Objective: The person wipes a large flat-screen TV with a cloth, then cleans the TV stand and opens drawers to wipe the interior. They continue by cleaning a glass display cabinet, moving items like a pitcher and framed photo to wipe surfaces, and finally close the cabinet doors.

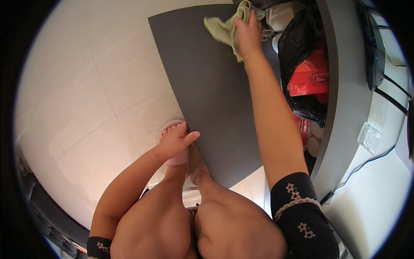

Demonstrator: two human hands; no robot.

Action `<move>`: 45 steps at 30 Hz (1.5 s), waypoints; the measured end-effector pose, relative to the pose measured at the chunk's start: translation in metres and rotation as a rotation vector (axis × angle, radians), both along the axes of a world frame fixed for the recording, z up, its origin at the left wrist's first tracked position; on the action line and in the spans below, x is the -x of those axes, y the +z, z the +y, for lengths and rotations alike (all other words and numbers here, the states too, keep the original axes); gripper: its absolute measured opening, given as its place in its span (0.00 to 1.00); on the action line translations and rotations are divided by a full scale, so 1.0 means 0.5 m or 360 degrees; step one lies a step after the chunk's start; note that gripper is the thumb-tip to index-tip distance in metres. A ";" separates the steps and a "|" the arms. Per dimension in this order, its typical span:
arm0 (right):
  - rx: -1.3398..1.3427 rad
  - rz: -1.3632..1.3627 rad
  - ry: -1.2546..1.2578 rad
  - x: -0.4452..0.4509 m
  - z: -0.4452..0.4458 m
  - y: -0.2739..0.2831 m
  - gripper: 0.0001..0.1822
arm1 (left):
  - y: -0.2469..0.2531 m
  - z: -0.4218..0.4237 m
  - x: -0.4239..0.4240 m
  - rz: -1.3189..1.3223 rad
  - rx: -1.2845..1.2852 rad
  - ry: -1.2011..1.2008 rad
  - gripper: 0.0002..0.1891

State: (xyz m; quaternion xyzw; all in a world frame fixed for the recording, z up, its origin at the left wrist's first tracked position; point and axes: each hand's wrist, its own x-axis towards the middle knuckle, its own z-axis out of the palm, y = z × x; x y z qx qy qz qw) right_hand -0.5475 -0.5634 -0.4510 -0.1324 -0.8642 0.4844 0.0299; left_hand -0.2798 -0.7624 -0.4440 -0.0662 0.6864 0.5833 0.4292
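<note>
A dark grey cabinet door (pixel 220 94) hangs open in front of me. My right hand (pixel 250 34) holds a pale yellow-green cloth (pixel 223 30) against the door's far end, close to a metal hinge (pixel 267 33). The cloth is bunched under the fingers, and its loose part spreads to the left. My left hand (pixel 176 140) grips the door's near left edge, thumb on the upper face and fingers over the side. Below that hand a foot in a pink slipper (pixel 178 158) rests on the floor.
Right of the door, the cabinet holds a black plastic bag (pixel 299 42), red plastic packaging (pixel 310 76) and white rolls (pixel 313 146). On the grey cabinet top (pixel 347 81) stands a black device (pixel 375 48) with blue lights and cables. A clear plastic packet (pixel 370 137) lies nearby. Pale tiles (pixel 74 97) cover the floor.
</note>
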 end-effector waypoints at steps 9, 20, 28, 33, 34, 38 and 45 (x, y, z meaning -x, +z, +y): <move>-0.0791 0.0179 0.0874 -0.099 -0.209 0.063 0.31 | 0.041 0.011 0.020 -0.0073 -0.0029 0.0070 0.22; -0.0267 -0.0117 0.0548 -0.160 -0.058 0.105 0.37 | 0.046 0.015 0.025 0.0093 0.0281 -0.0126 0.24; -0.0924 0.0250 0.0535 -0.140 -0.065 -0.001 0.38 | 0.042 0.008 0.018 0.0321 0.0424 -0.0218 0.25; -0.0733 0.0367 0.1064 -0.260 -0.177 0.081 0.35 | 0.019 0.004 0.016 0.0228 0.0435 -0.0335 0.28; -0.0715 0.0355 0.1078 -0.281 -0.180 0.089 0.34 | 0.015 0.006 0.009 0.0268 0.0441 -0.0322 0.28; -0.0624 0.0238 0.0991 -0.333 -0.145 0.095 0.30 | -0.004 0.008 -0.013 0.0348 0.0493 -0.0226 0.30; -0.0835 -0.0251 0.0605 -0.641 -0.005 0.110 0.33 | -0.013 -0.010 -0.012 0.0052 -0.0169 0.0236 0.17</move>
